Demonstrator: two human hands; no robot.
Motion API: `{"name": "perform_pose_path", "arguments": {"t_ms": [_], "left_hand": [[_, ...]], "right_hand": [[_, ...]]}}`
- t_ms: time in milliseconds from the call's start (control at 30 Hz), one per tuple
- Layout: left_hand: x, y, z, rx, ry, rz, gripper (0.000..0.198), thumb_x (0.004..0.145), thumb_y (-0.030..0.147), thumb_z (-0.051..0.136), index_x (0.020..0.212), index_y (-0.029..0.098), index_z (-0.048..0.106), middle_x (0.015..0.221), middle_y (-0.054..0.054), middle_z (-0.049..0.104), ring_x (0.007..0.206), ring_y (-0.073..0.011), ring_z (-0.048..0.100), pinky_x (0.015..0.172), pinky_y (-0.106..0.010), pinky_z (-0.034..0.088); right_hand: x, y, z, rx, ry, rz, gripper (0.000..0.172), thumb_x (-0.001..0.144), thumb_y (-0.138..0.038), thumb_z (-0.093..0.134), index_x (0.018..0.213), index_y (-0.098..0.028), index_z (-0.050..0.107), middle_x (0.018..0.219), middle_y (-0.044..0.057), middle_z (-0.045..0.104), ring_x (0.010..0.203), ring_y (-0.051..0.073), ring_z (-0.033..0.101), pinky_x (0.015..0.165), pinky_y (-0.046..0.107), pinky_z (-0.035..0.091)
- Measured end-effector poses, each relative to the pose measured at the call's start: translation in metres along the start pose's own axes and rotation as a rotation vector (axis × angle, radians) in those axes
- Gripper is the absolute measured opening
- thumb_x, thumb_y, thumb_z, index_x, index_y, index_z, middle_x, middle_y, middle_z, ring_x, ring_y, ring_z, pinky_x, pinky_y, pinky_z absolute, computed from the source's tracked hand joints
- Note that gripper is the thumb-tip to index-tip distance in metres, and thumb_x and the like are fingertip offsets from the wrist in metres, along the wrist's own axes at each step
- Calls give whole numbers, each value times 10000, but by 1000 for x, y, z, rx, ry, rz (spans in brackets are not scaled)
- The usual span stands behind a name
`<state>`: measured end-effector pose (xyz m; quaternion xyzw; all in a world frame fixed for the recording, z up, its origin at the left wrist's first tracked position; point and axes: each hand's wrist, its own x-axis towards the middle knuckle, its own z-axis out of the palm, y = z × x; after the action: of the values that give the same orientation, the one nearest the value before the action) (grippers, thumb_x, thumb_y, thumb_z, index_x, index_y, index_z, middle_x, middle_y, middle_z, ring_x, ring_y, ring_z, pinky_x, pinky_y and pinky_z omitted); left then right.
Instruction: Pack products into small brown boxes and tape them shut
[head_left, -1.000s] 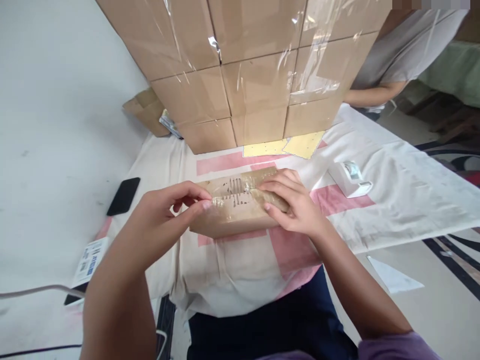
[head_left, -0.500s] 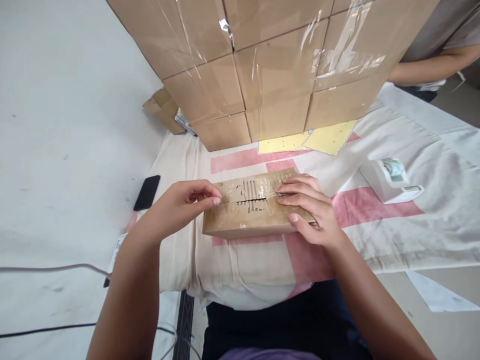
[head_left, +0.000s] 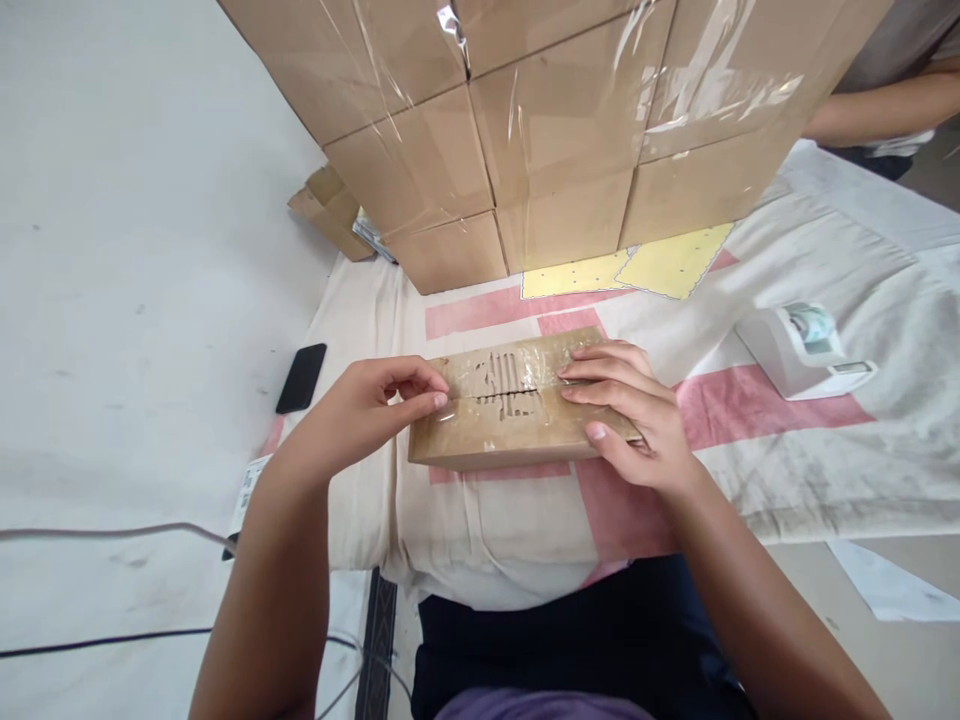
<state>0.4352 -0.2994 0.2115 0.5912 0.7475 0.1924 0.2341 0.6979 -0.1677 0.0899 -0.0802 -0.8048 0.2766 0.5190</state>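
Note:
A small cardboard box [head_left: 517, 430] lies on the cloth in front of me. Clear tape covers its top, and rough torn streaks mark the paper around the middle seam. At the box's left end my left hand [head_left: 394, 400] has thumb and forefinger pinched together at the seam; whatever is between the fingertips is too small to make out. My right hand [head_left: 634, 415] rests over the right end, fingers spread along the top and thumb near the front edge. The right end of the seam is hidden under that hand.
Behind stands a tall stack of cartons [head_left: 562, 130] wrapped in clear film, with yellow sheets [head_left: 675, 262] at its foot. A white tape dispenser [head_left: 806, 350] sits to the right. A black phone [head_left: 301, 378] lies left, by the wall. Another person's arm [head_left: 885, 108] shows at upper right.
The whole view has shifted slightly, with the stack a little higher in the picture. Both hands keep nearly the same places on the box.

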Motion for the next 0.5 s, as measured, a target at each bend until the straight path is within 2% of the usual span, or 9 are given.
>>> {"name": "perform_pose_path", "arguments": {"t_ms": [167, 500], "left_hand": [[2, -3, 3, 14, -4, 6, 188, 883, 417, 681, 872, 244, 753, 946, -23, 762, 835, -187, 645, 729, -296, 494], [1, -2, 10, 30, 18, 43, 138, 863, 376, 707, 878, 240, 726, 883, 8, 730, 714, -143, 574, 685, -276, 459]], "right_hand": [[0, -1, 1, 10, 10, 8, 228, 921, -325, 626, 1123, -322, 734, 1121, 42, 760, 1175, 329, 648, 1040, 590, 488], [0, -1, 0, 2, 0, -5, 225, 914, -298, 633, 1123, -310, 717, 1126, 52, 754, 1178, 327, 644, 1038, 587, 493]]}}
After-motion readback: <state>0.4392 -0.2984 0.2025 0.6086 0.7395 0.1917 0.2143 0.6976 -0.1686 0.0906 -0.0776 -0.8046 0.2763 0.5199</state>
